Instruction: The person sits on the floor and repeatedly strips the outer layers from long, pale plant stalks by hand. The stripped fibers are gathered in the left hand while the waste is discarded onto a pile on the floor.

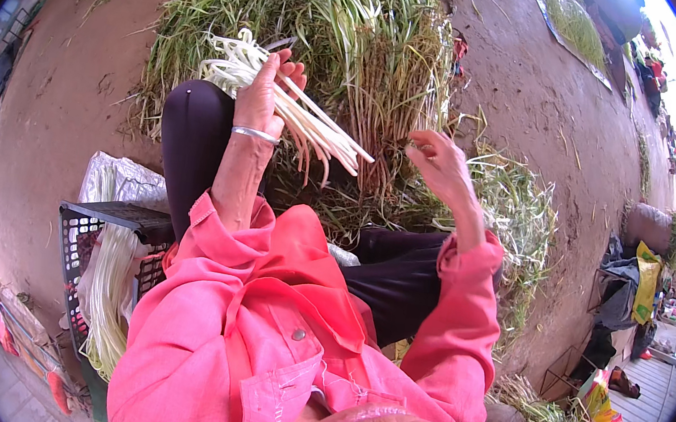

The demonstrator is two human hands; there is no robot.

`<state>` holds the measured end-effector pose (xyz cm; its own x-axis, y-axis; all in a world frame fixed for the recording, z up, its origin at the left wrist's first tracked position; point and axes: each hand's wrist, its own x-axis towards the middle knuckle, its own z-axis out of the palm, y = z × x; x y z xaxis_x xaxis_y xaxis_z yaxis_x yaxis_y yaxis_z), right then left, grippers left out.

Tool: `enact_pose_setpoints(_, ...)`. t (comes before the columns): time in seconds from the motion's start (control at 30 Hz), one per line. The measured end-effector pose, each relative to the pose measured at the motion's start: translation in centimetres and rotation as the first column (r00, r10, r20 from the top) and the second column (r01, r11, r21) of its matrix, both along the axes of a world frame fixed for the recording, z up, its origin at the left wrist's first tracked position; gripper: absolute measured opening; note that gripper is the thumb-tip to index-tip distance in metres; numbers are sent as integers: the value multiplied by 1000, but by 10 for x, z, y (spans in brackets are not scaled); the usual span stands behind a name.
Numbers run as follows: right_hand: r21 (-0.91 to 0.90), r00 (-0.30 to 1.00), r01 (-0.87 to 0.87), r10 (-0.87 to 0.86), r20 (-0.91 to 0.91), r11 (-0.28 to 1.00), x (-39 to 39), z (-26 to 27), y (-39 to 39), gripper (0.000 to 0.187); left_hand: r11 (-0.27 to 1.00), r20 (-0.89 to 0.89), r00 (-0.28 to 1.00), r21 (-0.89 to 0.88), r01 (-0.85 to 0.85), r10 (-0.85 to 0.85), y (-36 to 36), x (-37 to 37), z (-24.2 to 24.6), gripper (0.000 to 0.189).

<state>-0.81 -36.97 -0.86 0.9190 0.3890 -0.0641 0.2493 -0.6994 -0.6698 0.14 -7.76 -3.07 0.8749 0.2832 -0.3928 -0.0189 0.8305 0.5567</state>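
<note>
A bunch of pale, peeled stalks lies across my left hand, held near the curled white ends, over my raised knee. A silver bangle circles that wrist. To the right, my right hand is raised with its fingers bent; the thumb and index finger are near each other, and whether a small scrap is between them is unclear. Behind and between the hands lies a large heap of green leafy stalks with brownish lower stems, spread on the ground.
A black plastic crate by my left side holds long pale stalks and clear plastic. Leafy scraps are strewn to the right on the earthen floor. More stalks lie on a sheet at the upper right.
</note>
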Motion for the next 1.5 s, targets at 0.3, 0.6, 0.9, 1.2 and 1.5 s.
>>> enact_pose_setpoints(0.3,228,899,266,-156,-410,936,64,-121,64,23,997,-88,994,37,62,-59,0,-8,0,23)
enact_pose_setpoints(0.6,-74,842,484,-442,309,872,81,-175,119,16,975,-108,985,-188,114,-136,-7,3,-6,21)
enact_pose_setpoints(0.9,425,879,407,-221,-422,808,90,-151,128,15,978,-100,983,-159,138,-155,-1,9,-3,21)
enact_pose_setpoints(1.2,870,780,126,495,-384,477,65,-15,48,15,974,-100,977,-143,174,-189,-3,8,-7,21)
enact_pose_setpoints(1.5,351,866,195,7,-500,916,34,-47,47,24,973,-155,962,-84,215,-226,-23,4,-33,19)
